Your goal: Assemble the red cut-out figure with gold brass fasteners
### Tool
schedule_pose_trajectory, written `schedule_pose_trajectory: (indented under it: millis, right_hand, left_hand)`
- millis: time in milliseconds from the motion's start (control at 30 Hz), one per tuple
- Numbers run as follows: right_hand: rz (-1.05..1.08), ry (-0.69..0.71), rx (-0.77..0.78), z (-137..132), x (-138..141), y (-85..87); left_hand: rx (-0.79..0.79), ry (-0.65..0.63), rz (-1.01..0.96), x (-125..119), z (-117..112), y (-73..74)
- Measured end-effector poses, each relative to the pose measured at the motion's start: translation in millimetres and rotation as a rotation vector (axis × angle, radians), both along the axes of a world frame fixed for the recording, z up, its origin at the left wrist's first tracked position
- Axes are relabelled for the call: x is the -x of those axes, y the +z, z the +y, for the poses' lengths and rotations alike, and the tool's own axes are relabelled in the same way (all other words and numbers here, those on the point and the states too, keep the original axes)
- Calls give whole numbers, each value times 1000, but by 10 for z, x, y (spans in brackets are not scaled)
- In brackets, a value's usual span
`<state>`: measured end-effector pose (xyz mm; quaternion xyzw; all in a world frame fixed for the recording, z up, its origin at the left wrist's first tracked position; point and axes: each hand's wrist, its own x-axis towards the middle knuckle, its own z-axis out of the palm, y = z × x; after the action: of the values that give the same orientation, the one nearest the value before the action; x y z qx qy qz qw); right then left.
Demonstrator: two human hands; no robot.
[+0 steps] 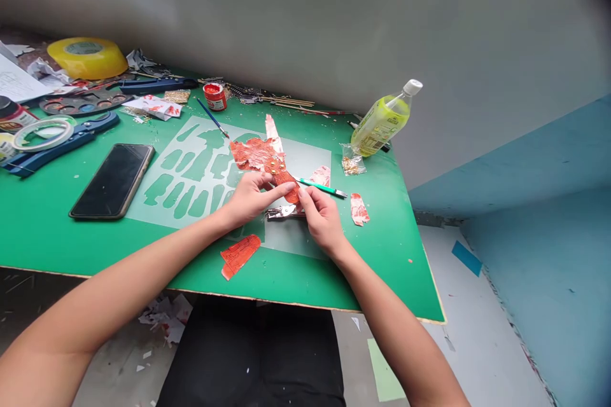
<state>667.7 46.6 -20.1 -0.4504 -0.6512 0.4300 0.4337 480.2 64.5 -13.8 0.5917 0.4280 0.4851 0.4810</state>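
Observation:
Between my two hands is a red painted cutout figure (260,156) with brass fasteners joining its pieces. My left hand (255,196) pinches its lower part with thumb and fingers. My right hand (322,213) grips the right edge of the same part with thumb and forefinger. Just below lies a metal hole punch (281,212), partly hidden by my hands. A green craft knife (322,187) rests right of the figure. Nearer to me, a loose red cutout piece (241,255) lies on the green table (305,283). Another pinkish piece (359,210) lies to the right.
A translucent stencil sheet (191,165) lies under the work. On the left are a phone (112,181), blue-handled tools (62,146) and a yellow tape roll (88,58). A red paint jar (214,96) stands behind, a drink bottle (384,121) and fastener bag (352,161) at right.

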Motion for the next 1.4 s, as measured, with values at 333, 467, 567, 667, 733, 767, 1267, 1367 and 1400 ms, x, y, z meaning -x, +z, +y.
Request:
schedule_pose_trajectory:
  millis: [333, 467, 567, 667, 733, 767, 1267, 1367, 1400]
  right_hand:
    - [121, -37, 64, 21, 6, 52]
    - [228, 36, 232, 67, -15, 34]
    - [235, 101, 264, 80, -22, 32]
    - [221, 134, 273, 72, -24, 46]
    - [171, 125, 227, 65, -30, 51]
    - [117, 91, 169, 66, -39, 48]
    - [-831, -238, -338, 417, -594, -265]
    - [-808, -227, -325, 413, -573, -243]
    - [-784, -239, -310, 411, -560, -233]
  left_hand:
    - [-311, 37, 309, 143, -16, -43]
    - [-437, 43, 383, 236, 53, 12]
    - [-384, -114, 307, 220, 102, 8]
    - [-288, -147, 215, 165, 86, -39]
    - [-205, -93, 177, 123, 37, -53]
    - [-167, -53, 143, 102, 9, -50]
    - [242, -44, -204, 122, 19, 108]
    - [164, -41, -207, 200, -5, 239]
    - [139, -13, -229, 253, 2, 301]
